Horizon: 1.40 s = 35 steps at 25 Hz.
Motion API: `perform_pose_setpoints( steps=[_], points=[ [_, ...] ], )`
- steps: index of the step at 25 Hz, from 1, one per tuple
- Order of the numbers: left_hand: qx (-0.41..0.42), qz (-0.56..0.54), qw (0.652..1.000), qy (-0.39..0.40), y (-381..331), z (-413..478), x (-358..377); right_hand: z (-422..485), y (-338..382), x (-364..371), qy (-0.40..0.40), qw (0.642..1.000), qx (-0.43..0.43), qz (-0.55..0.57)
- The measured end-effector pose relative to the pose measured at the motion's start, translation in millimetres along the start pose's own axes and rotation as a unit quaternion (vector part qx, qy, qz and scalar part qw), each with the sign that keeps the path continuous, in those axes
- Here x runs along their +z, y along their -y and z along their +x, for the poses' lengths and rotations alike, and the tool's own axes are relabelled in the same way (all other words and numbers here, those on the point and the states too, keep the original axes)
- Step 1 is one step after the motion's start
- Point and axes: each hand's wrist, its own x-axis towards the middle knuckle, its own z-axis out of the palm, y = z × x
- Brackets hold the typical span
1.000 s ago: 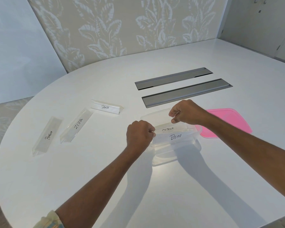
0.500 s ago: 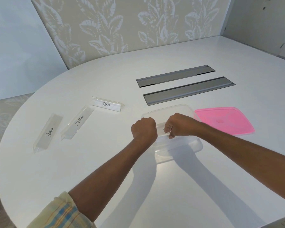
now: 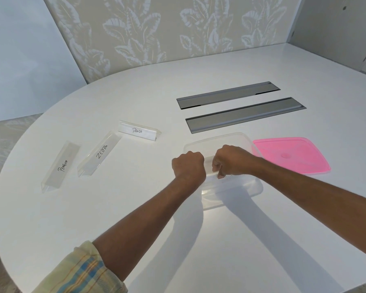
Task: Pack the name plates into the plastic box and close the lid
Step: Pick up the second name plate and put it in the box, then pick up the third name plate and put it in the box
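Note:
A clear plastic box (image 3: 239,138) stands open on the white table. Both fists are down inside it. My left hand (image 3: 189,166) is closed at the box's left end and my right hand (image 3: 230,160) is closed near its middle, both pinching a clear name plate (image 3: 209,167) that they mostly hide. Three clear name plates lie on the table to the left: PANDA (image 3: 138,130), ZEBRA (image 3: 99,156) and PENGUIN (image 3: 60,166). The pink lid (image 3: 292,155) lies flat just right of the box.
Two grey recessed cable trays (image 3: 245,114) run across the table behind the box. The rounded table edge (image 3: 0,208) curves at the left. A leaf-patterned wall stands beyond the table.
Both hands dropped lower into the box with the plate. My right hand moved left toward my left hand. The BEAR and OSTRICH labels seen earlier are now hidden under the hands.

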Motion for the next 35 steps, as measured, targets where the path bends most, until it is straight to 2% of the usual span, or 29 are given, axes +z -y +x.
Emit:
perform_pose_setpoints(
  steps=[4,8,12,15,18,26,35],
  points=[
    [0.016,-0.038,0.998,-0.038,7.6,0.0,0.2,1.4,-1.3,-0.3,0.013,1.000,-0.001,0.014],
    [0.006,-0.155,0.984,-0.087,29.2,-1.5,-14.8,4.7,-4.5,-9.8,0.024,0.997,0.003,0.067],
    [-0.052,-0.238,0.960,-0.140,73.6,-2.8,-35.1,10.8,-2.0,-42.2,-0.055,0.986,0.011,0.158],
    [-0.111,-0.269,0.943,-0.158,115.5,1.1,-44.0,21.5,18.8,-69.3,-0.119,0.976,-0.002,0.185],
    [-0.168,-0.307,0.921,-0.170,160.4,1.8,-45.9,45.3,54.0,-85.7,-0.146,0.970,-0.024,0.194],
    [-0.291,-0.400,0.845,-0.202,262.1,-21.8,-30.0,152.7,165.9,-81.8,-0.119,0.964,-0.084,0.221],
    [-0.397,-0.464,0.764,-0.208,334.5,-27.4,12.8,272.0,243.2,-43.7,-0.099,0.960,-0.067,0.252]
  ],
)
